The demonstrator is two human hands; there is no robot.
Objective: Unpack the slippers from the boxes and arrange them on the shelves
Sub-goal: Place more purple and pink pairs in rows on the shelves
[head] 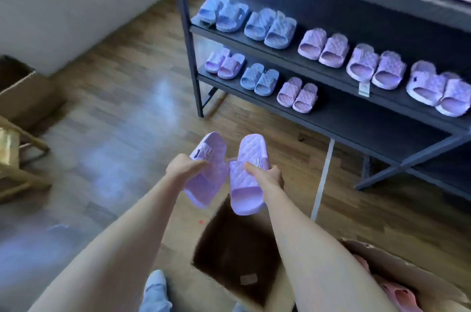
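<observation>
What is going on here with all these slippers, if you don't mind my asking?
A person is unpacking slippers. The left hand grips one lilac slipper and the right hand grips the other lilac slipper, both held above an open cardboard box on the floor. The dark shelf unit ahead already carries blue, lilac and pink pairs, and its lowest shelf has bare room to the right of three pairs.

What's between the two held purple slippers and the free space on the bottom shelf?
Nothing visible. Left hand grips the left slipper, right hand the right slipper, above the open box; only floor separates them from the free stretch of the bottom shelf.
</observation>
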